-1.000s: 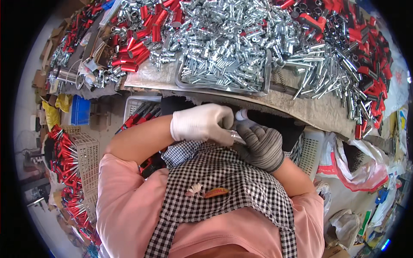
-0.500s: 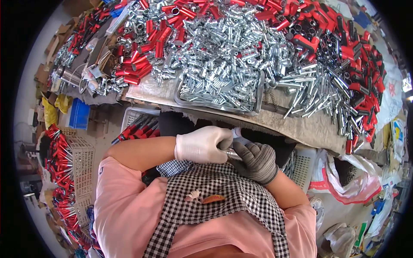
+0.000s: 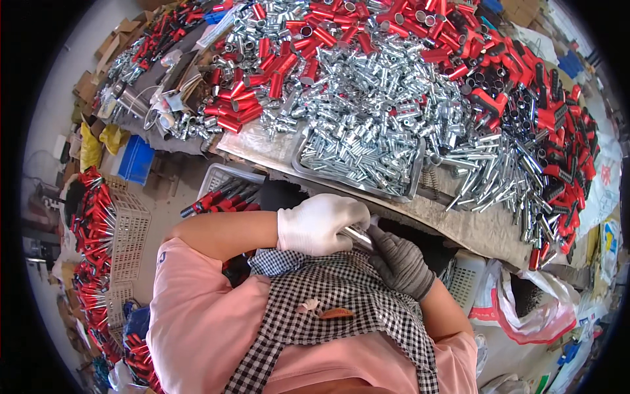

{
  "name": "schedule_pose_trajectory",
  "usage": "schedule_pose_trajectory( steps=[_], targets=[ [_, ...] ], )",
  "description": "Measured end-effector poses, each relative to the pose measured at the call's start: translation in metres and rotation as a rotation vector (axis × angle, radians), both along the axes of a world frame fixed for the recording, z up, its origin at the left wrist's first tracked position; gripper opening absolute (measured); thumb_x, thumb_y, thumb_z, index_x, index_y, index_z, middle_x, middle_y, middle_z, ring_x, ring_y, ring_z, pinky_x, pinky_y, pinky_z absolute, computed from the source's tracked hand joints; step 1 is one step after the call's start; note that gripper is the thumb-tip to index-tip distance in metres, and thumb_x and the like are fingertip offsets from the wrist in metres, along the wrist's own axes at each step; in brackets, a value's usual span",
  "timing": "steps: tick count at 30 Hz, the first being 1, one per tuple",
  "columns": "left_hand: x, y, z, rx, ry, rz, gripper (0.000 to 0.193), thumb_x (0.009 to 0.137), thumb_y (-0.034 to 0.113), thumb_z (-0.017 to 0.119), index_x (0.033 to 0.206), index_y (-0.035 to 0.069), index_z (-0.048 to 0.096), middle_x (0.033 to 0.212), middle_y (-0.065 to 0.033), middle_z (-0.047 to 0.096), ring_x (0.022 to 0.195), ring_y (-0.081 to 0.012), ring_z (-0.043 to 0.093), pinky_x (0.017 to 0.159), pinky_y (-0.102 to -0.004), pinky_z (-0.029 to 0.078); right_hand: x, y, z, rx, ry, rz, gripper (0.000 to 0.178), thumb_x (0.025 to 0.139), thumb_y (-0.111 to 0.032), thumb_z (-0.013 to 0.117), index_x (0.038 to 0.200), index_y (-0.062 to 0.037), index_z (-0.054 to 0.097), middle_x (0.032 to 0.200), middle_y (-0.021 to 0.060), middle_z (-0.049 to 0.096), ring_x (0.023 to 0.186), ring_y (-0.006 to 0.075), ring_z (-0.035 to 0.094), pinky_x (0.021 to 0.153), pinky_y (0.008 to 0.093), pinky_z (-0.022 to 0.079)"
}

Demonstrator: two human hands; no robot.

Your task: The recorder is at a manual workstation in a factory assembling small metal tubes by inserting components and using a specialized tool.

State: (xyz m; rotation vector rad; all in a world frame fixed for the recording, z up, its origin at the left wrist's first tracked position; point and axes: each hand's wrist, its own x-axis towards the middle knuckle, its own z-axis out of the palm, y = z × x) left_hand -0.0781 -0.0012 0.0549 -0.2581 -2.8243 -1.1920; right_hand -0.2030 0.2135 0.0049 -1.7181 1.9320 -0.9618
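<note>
My left hand (image 3: 320,223), in a white glove, and my right hand (image 3: 399,261), in a grey glove, meet close to my chest just below the table edge. Together they grip a shiny metal tube (image 3: 357,235) that shows only between the two gloves. A metal tray (image 3: 357,180) of silver metal pins sits on the table straight above my hands. Behind it lie heaps of silver tubes (image 3: 400,98) and red sleeves (image 3: 262,79).
A white basket (image 3: 220,190) with red-handled pieces stands under the table at my left. More white crates (image 3: 128,230) with red pieces line the floor at far left. A blue box (image 3: 136,159) sits by the wall. Plastic bags (image 3: 518,302) lie at lower right.
The view has shifted so the table sits lower in the picture. Both hands stay together on the metal tube, turning slightly.
</note>
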Motion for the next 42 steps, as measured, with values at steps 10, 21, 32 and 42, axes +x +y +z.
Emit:
schedule_pose_trajectory(
  steps=[10,21,32,42],
  targets=[
    [-0.001,-0.018,-0.005,0.060,0.227,-0.064,0.032,0.070,0.004,0.074,0.100,0.002,0.064,0.091,-0.0140,0.065,0.082,-0.0332,0.066,0.072,-0.0417,0.054,-0.007,-0.005,0.002,-0.102,-0.137,-0.063,0.056,0.083,-0.015,0.074,0.132,0.0014,0.052,0.108,0.0180,0.066,0.097,0.0325,0.068,0.085,0.0374,0.054],
    [0.023,-0.013,-0.005,-0.444,0.417,-0.014,0.041,0.068,0.023,0.080,0.103,0.006,0.066,0.093,-0.0085,0.063,0.080,-0.0263,0.064,0.066,-0.0367,0.051,0.005,-0.010,0.014,-0.370,0.439,-0.144,0.056,0.065,-0.007,0.077,0.118,-0.0051,0.061,0.088,0.0113,0.066,0.069,0.0290,0.064,0.059,0.0379,0.052],
    [0.023,-0.028,-0.005,-0.233,0.138,-0.126,0.032,0.070,0.022,0.078,0.095,0.007,0.066,0.073,-0.0090,0.060,0.065,-0.0297,0.062,0.059,-0.0405,0.049,0.001,-0.011,0.020,-0.079,-0.075,0.095,0.057,0.073,-0.005,0.058,0.129,0.0010,0.052,0.091,0.0244,0.067,0.082,0.0428,0.067,0.071,0.0449,0.056],
    [0.026,-0.026,-0.003,-0.179,0.167,-0.058,0.027,0.070,0.020,0.077,0.092,0.008,0.068,0.071,-0.0089,0.061,0.063,-0.0299,0.062,0.057,-0.0403,0.050,0.004,-0.014,0.017,-0.051,-0.053,0.112,0.055,0.076,-0.012,0.069,0.127,0.0014,0.054,0.095,0.0182,0.064,0.082,0.0395,0.063,0.073,0.0451,0.053]
  ],
)
